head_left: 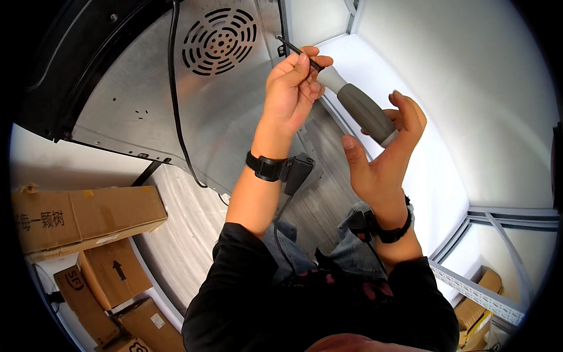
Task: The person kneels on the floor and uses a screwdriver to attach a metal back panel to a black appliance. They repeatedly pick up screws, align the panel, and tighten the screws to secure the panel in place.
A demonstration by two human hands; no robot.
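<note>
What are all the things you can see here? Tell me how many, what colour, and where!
screwdriver: one, grey handle with a dark shaft, top middle, tip against the metal panel
metal panel: one, silver, with a round vent, top left, the back of a dark appliance
cable: one, black, hanging down the panel
cardboard boxes: at least four, brown, lower left; more at lower right
metal rack: one, grey, lower right
wall: white, right side
jeans: blue, bottom middle
wrist straps: two, black, one on each wrist, each with a small black unit
left hand: fingers pinching the shaft
right hand: fingers open around the handle's end
</note>
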